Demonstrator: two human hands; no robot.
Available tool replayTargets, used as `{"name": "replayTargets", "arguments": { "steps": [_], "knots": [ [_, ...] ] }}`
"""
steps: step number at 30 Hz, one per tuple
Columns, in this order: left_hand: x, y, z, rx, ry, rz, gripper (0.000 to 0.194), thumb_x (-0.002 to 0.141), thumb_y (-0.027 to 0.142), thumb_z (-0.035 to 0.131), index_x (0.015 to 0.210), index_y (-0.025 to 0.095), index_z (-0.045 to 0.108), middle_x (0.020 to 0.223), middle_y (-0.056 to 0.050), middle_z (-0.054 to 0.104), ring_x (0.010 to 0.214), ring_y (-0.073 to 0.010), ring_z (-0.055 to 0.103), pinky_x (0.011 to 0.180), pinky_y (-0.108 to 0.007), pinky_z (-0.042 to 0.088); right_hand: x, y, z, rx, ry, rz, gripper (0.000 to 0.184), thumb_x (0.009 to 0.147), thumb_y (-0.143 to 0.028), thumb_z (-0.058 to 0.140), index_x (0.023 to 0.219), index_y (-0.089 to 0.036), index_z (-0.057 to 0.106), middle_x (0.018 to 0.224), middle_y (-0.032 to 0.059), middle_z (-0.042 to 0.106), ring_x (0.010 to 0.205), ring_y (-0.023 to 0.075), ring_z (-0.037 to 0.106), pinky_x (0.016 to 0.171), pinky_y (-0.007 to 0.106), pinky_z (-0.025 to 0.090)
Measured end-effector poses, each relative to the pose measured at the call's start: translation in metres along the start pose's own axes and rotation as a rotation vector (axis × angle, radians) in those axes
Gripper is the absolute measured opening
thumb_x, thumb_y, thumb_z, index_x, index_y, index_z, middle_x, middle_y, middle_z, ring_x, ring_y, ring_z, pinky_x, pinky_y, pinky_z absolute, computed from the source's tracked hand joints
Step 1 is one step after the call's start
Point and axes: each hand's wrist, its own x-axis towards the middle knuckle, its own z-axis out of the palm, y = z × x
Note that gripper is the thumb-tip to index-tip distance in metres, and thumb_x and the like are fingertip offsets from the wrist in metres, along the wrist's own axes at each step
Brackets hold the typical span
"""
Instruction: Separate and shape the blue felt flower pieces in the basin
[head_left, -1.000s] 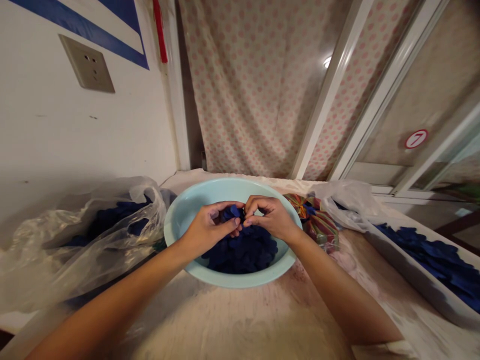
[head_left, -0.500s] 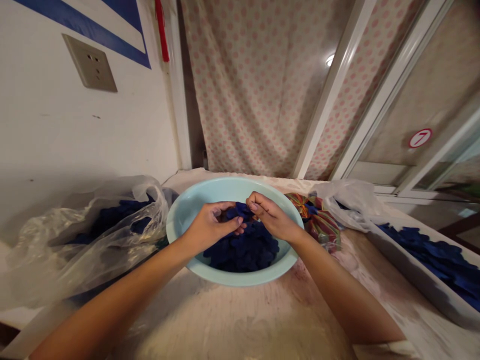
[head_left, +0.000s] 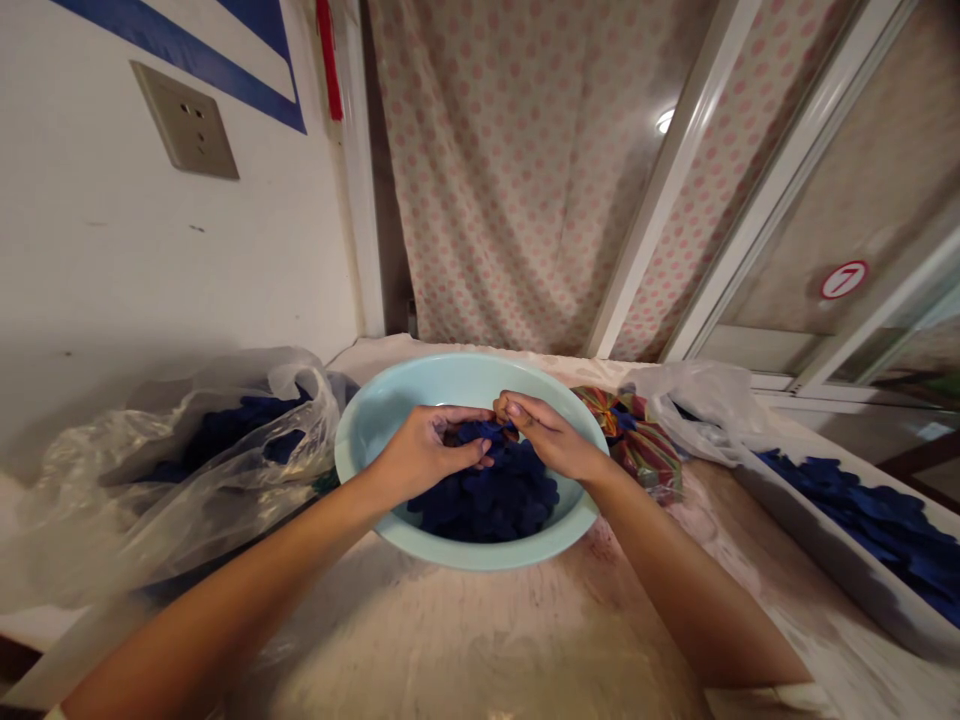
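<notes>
Over a light blue plastic basin (head_left: 420, 548), my left hand (head_left: 431, 450) is closed on a dark blue fabric piece (head_left: 480, 432) with a scalloped edge, held between thumb and fingers. My right hand (head_left: 544, 430) is closed in a pinch at the right end of that piece, fingertips together. Whether the right fingertips grip its edge or something small beside it is too fine to make out. Below both hands, a heap of similar dark blue fabric pieces (head_left: 499, 505) lies in the basin.
A clear plastic bag (head_left: 90, 500) with dark blue pieces stands left. To the right are a striped tied bundle (head_left: 649, 445), another clear bag (head_left: 705, 400) and a long pale box (head_left: 817, 560) holding blue pieces (head_left: 870, 515). A wall and a dotted curtain (head_left: 510, 200) close off the back.
The fabric piece sits slightly lower in my left hand. My right hand has curled its fingers more and tipped a little, still at the piece's right end.
</notes>
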Motion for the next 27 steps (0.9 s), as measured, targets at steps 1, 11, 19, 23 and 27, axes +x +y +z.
{"name": "replayTargets", "arguments": {
  "steps": [1,11,19,23,27],
  "knots": [
    [0.0,0.0,0.001,-0.005,0.007,-0.001,0.033,0.06,0.015,0.072,0.092,0.012,0.066,0.079,-0.001,0.069,0.061,-0.0116,0.065,0.07,-0.031,0.056,0.0,0.0,0.0,0.002,-0.006,0.003,0.039,0.09,-0.052,0.027,0.068,-0.021,0.035,0.066,-0.0022,0.033,0.063,0.0123,0.034,0.061,0.026,0.032],
    [-0.001,-0.001,0.001,-0.011,-0.049,0.023,0.042,0.062,0.016,0.073,0.102,0.013,0.064,0.088,-0.003,0.071,0.065,-0.0122,0.066,0.074,-0.032,0.056,0.002,0.0,-0.001,0.129,0.022,-0.013,0.039,0.09,-0.05,0.031,0.066,-0.02,0.036,0.066,-0.0019,0.032,0.062,0.0118,0.034,0.06,0.026,0.034],
    [0.001,0.001,-0.006,0.021,0.063,0.105,0.049,0.065,0.02,0.072,0.111,0.008,0.059,0.07,0.0,0.068,0.059,-0.0126,0.066,0.065,-0.027,0.056,0.004,0.006,-0.002,0.242,0.288,0.059,0.038,0.087,-0.053,0.032,0.065,-0.022,0.033,0.06,-0.0021,0.036,0.056,0.0132,0.041,0.055,0.027,0.037],
    [0.003,-0.002,-0.006,0.096,0.14,0.123,0.049,0.064,0.022,0.071,0.11,0.009,0.06,0.067,0.001,0.066,0.058,-0.0131,0.064,0.063,-0.027,0.055,0.007,0.013,-0.003,-0.268,0.421,0.106,0.035,0.087,-0.046,0.04,0.062,-0.021,0.037,0.057,-0.0025,0.037,0.056,0.0131,0.038,0.056,0.027,0.033],
    [0.005,-0.008,-0.006,0.237,0.125,0.162,0.049,0.065,0.026,0.07,0.11,0.011,0.06,0.072,-0.001,0.067,0.061,-0.0144,0.063,0.064,-0.029,0.053,0.006,0.012,-0.001,-0.425,0.488,0.033,0.017,0.081,-0.036,0.054,0.082,-0.02,0.049,0.078,0.0032,0.052,0.073,0.0167,0.049,0.067,0.03,0.039]
  ]
}}
